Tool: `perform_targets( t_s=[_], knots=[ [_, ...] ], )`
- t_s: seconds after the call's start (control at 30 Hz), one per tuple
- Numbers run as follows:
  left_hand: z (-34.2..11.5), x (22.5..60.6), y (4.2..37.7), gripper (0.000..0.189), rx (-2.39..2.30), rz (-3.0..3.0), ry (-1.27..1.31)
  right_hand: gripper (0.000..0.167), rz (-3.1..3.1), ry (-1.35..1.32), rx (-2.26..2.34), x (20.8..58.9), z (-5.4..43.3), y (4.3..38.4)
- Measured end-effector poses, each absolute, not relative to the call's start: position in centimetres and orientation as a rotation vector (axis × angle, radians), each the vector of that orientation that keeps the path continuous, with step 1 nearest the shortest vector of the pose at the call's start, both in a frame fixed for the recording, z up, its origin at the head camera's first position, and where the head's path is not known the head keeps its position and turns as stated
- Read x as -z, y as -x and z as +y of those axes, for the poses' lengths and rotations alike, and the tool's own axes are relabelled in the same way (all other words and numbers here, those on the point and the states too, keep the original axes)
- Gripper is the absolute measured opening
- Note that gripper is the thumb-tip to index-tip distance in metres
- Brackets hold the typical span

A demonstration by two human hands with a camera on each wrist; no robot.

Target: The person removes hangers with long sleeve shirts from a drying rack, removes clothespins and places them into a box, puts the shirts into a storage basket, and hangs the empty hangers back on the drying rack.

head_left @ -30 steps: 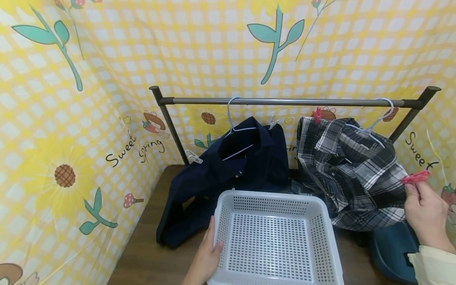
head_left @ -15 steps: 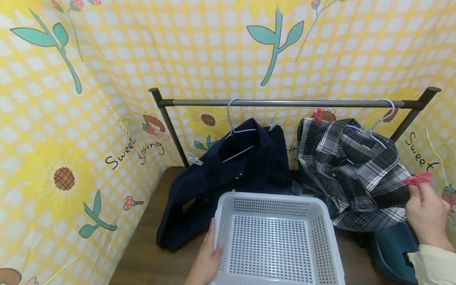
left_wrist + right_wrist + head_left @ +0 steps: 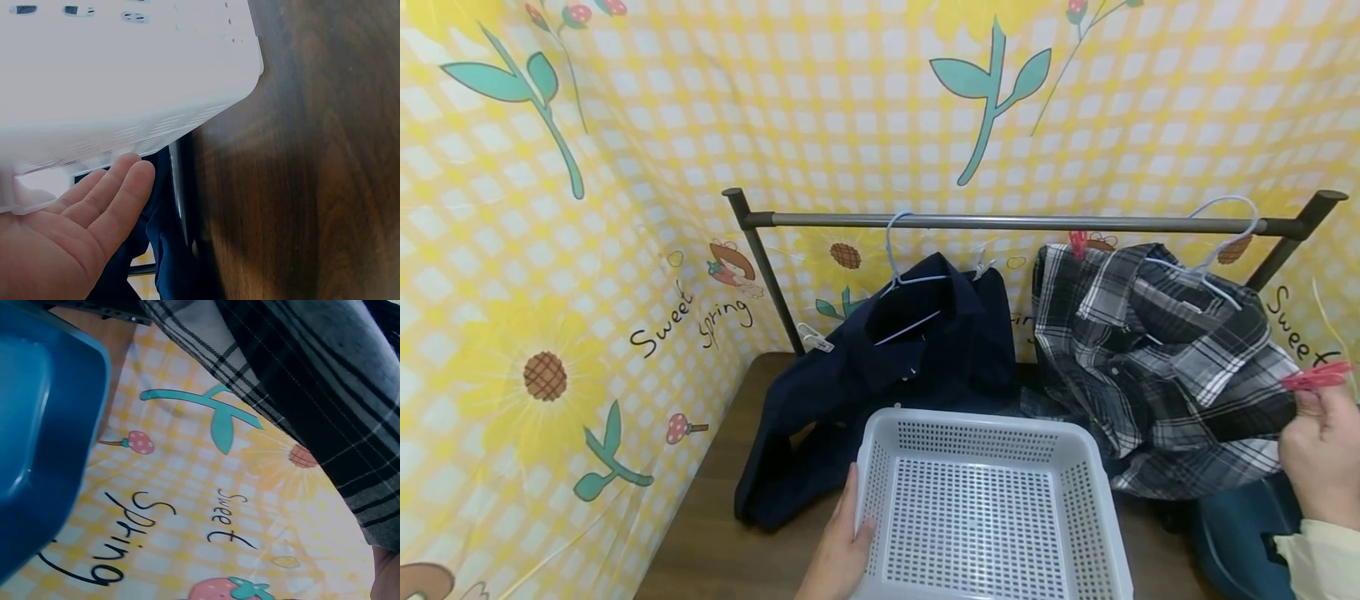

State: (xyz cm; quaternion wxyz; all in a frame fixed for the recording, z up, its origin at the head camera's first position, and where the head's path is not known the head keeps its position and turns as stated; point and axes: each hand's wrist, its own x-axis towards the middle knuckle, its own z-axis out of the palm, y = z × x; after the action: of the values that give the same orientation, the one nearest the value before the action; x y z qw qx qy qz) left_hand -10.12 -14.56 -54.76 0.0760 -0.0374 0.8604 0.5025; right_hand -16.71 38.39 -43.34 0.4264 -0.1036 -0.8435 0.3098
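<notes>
My left hand (image 3: 842, 546) holds the pale grey perforated basket (image 3: 981, 421) by its left side, thumb over the rim. In the left wrist view its fingers (image 3: 128, 197) spread along the basket's outside. At the far right, my right hand (image 3: 1322, 442) pinches a pink clothespin (image 3: 1317, 376) at the right shoulder of a black-and-grey plaid shirt (image 3: 1172, 383). This shirt hangs from a light blue hanger (image 3: 1217, 287). Another pink clothespin (image 3: 1078, 242) sits at its left shoulder. In the right wrist view, only an edge of the hand shows below the plaid cloth (image 3: 300, 400).
A metal rail (image 3: 1015, 222) spans the back. From it hangs a navy shirt (image 3: 955, 333) with white clips (image 3: 814, 337) at both shoulders. A dark blue basin (image 3: 1232, 533) stands on the wooden table (image 3: 700, 533) under the plaid shirt. Patterned cloth walls surround the table.
My right hand has moved right with the pink clothespin, drawing the plaid shirt's shoulder along. The shirt's hanger has shifted right on the rail. My left hand and the basket stay nearly in place.
</notes>
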Motion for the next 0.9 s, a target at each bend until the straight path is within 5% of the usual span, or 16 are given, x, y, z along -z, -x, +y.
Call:
perform_targets(
  t_s=[0.9],
  knots=[
    [-14.3, 54.6, 10.4, 0.085, -1.493, 2.486, 0.258, 0.026, -1.926, 0.037, -0.739, 41.8, 37.6, 14.8]
  ],
)
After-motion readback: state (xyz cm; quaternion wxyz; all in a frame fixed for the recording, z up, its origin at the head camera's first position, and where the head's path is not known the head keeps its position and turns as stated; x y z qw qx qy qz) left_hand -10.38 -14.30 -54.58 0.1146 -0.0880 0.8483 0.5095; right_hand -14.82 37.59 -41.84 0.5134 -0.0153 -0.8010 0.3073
